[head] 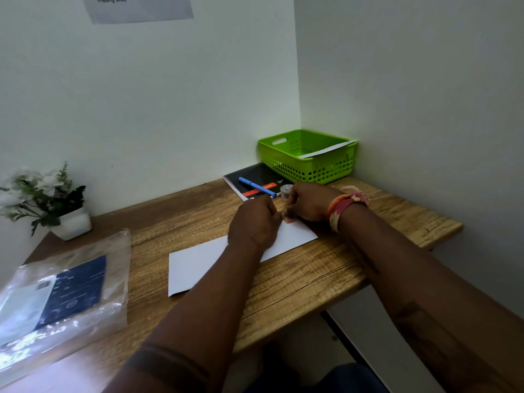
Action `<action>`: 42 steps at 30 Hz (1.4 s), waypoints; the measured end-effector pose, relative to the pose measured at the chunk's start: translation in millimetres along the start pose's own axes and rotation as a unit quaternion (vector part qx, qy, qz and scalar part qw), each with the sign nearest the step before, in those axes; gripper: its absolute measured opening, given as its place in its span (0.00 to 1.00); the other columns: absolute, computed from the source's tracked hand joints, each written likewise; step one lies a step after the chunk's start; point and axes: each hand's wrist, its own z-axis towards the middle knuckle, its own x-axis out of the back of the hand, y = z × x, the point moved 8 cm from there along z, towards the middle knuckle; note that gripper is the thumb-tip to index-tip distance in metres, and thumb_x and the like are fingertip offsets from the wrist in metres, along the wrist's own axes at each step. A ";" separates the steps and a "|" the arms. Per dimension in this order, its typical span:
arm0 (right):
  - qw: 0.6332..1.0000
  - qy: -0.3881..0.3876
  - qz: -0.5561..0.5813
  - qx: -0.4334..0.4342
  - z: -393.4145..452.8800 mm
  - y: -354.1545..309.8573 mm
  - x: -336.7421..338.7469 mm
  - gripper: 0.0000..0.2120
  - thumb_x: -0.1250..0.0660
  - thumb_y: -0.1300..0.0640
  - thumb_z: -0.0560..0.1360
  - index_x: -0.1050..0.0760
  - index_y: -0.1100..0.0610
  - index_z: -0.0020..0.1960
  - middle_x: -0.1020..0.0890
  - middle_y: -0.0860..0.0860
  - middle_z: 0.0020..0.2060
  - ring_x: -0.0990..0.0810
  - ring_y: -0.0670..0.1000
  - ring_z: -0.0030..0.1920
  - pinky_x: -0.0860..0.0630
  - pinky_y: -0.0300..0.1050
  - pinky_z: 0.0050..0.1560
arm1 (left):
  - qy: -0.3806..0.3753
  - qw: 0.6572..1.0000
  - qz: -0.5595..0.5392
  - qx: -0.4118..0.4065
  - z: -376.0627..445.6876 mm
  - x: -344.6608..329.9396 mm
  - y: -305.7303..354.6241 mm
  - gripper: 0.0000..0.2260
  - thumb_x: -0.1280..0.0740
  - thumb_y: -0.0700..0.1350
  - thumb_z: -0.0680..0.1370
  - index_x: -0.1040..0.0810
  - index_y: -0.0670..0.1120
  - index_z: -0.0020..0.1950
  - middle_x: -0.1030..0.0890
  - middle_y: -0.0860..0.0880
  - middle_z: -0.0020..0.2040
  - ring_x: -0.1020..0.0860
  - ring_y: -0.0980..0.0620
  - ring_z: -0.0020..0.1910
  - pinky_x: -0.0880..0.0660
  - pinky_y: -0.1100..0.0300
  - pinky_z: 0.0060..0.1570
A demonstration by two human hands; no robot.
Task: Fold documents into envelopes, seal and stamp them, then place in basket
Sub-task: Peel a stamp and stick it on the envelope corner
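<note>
Wooden desk [326, 282]: both hands [279, 219] seemingly pinch something small on the envelope [198, 265].

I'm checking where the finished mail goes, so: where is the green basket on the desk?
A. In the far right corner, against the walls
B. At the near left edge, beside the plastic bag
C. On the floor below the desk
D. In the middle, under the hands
A: the basket stands at the desk's far right corner where the two walls meet, behind the notebook and both hands.
</note>
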 end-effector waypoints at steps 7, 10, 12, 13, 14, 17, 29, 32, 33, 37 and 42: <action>0.999 0.012 0.047 -0.003 -1.0 9.5 3.5 0.10 0.32 0.55 0.79 0.19 0.57 0.57 0.23 0.49 0.65 0.24 0.53 0.61 0.33 0.38 0.50 | 0.000 1.000 0.000 0.000 0.4 -0.9 -1.4 0.08 0.29 0.51 0.78 0.22 0.48 0.45 0.20 0.49 0.44 0.24 0.50 0.45 0.31 0.56 0.42; 0.998 -0.001 0.060 -0.009 -0.3 12.5 0.6 0.10 0.28 0.53 0.76 0.19 0.55 0.55 0.21 0.50 0.61 0.24 0.51 0.56 0.34 0.39 0.50 | -0.001 1.000 -0.001 0.005 1.2 -1.4 -1.6 0.07 0.30 0.50 0.79 0.21 0.47 0.48 0.19 0.48 0.45 0.23 0.49 0.46 0.28 0.55 0.45; 0.998 0.008 0.067 -0.019 1.5 16.4 0.2 0.08 0.30 0.57 0.77 0.21 0.53 0.55 0.22 0.51 0.62 0.24 0.52 0.58 0.33 0.39 0.51 | 0.006 1.000 0.006 0.008 0.2 -1.0 -2.4 0.06 0.31 0.49 0.80 0.21 0.46 0.49 0.19 0.48 0.46 0.23 0.49 0.47 0.27 0.54 0.46; 0.997 0.015 0.074 -0.020 2.2 18.0 -0.4 0.07 0.32 0.58 0.77 0.22 0.52 0.54 0.22 0.51 0.62 0.24 0.52 0.58 0.33 0.39 0.51 | 0.012 1.000 0.013 0.007 -0.7 -0.2 -2.6 0.06 0.32 0.48 0.80 0.20 0.46 0.51 0.18 0.47 0.46 0.22 0.48 0.48 0.27 0.54 0.46; 0.996 0.024 0.082 -0.019 2.4 19.0 -1.3 0.06 0.32 0.59 0.77 0.23 0.51 0.53 0.22 0.51 0.61 0.24 0.51 0.57 0.33 0.39 0.51 | 0.019 1.000 0.020 0.004 -1.7 1.2 -2.7 0.06 0.33 0.47 0.81 0.19 0.45 0.53 0.18 0.46 0.48 0.22 0.48 0.49 0.27 0.54 0.47; 0.992 0.034 0.117 -0.012 0.3 24.8 -3.9 0.07 0.29 0.56 0.75 0.24 0.48 0.51 0.21 0.50 0.54 0.23 0.49 0.51 0.31 0.41 0.49 | 0.030 0.999 0.031 -0.008 -6.5 5.8 -1.3 0.10 0.35 0.44 0.82 0.16 0.45 0.57 0.19 0.44 0.54 0.22 0.47 0.53 0.27 0.57 0.49; 0.988 0.016 0.146 0.046 -10.7 17.5 -6.7 0.10 0.28 0.46 0.74 0.15 0.50 0.51 0.17 0.47 0.50 0.21 0.48 0.51 0.27 0.44 0.51 | 0.044 0.997 0.058 0.019 -16.4 11.2 -1.7 0.07 0.32 0.55 0.79 0.20 0.54 0.52 0.21 0.51 0.54 0.25 0.47 0.57 0.31 0.46 0.57; 0.982 0.034 0.179 0.052 -8.9 21.1 -5.5 0.09 0.27 0.45 0.74 0.16 0.50 0.46 0.16 0.48 0.45 0.18 0.50 0.48 0.24 0.48 0.50 | 0.052 0.998 0.026 0.020 -17.0 15.5 -1.5 0.05 0.34 0.55 0.80 0.23 0.55 0.52 0.20 0.54 0.51 0.23 0.48 0.55 0.34 0.46 0.59; 0.978 0.038 0.199 0.053 -8.5 22.7 -4.7 0.08 0.27 0.45 0.73 0.16 0.50 0.44 0.15 0.48 0.44 0.18 0.50 0.49 0.23 0.49 0.50 | 0.057 0.998 0.014 0.017 -17.2 17.5 -0.6 0.04 0.35 0.54 0.81 0.24 0.55 0.52 0.19 0.54 0.51 0.23 0.48 0.55 0.35 0.46 0.59; 0.967 0.043 0.245 0.052 -8.8 25.3 -5.3 0.17 0.27 0.41 0.72 0.15 0.55 0.45 0.14 0.52 0.43 0.16 0.57 0.48 0.21 0.57 0.52 | 0.098 0.995 -0.027 0.007 -19.2 31.5 2.7 0.02 0.35 0.52 0.81 0.25 0.55 0.52 0.18 0.54 0.52 0.22 0.48 0.56 0.38 0.48 0.61; 0.956 0.031 0.284 0.061 -6.0 25.4 -7.8 0.09 0.26 0.46 0.73 0.15 0.49 0.38 0.14 0.48 0.41 0.16 0.52 0.45 0.21 0.54 0.53 | 0.082 0.996 -0.028 0.005 -15.4 28.0 0.5 0.08 0.36 0.55 0.81 0.21 0.56 0.58 0.18 0.55 0.58 0.23 0.50 0.61 0.38 0.47 0.62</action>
